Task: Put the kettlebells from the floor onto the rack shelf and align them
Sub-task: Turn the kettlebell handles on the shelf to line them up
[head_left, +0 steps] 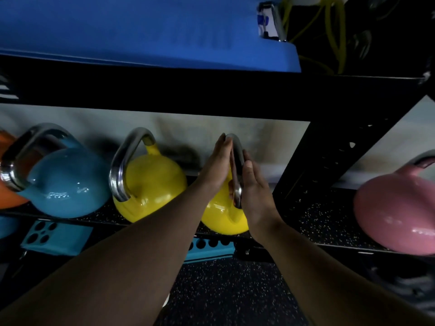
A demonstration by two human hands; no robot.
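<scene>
A yellow kettlebell (220, 217) stands on the speckled rack shelf (317, 215), its steel handle edge-on to me. My left hand (217, 164) lies flat against the left side of that handle. My right hand (255, 191) presses flat against the handle's right side, fingers straight. A second yellow kettlebell (155, 182) stands just to the left, then a blue kettlebell (68, 182), and an orange one (9, 198) at the frame's left edge. A pink kettlebell (397, 210) sits on the shelf beyond the black upright (303, 158).
A thick blue mat (146, 31) lies on the upper shelf, with yellow-green bands (334, 31) to its right. Teal perforated rack parts (56, 236) hang below the shelf's front lip. Dark speckled rubber floor (226, 292) spreads beneath my arms.
</scene>
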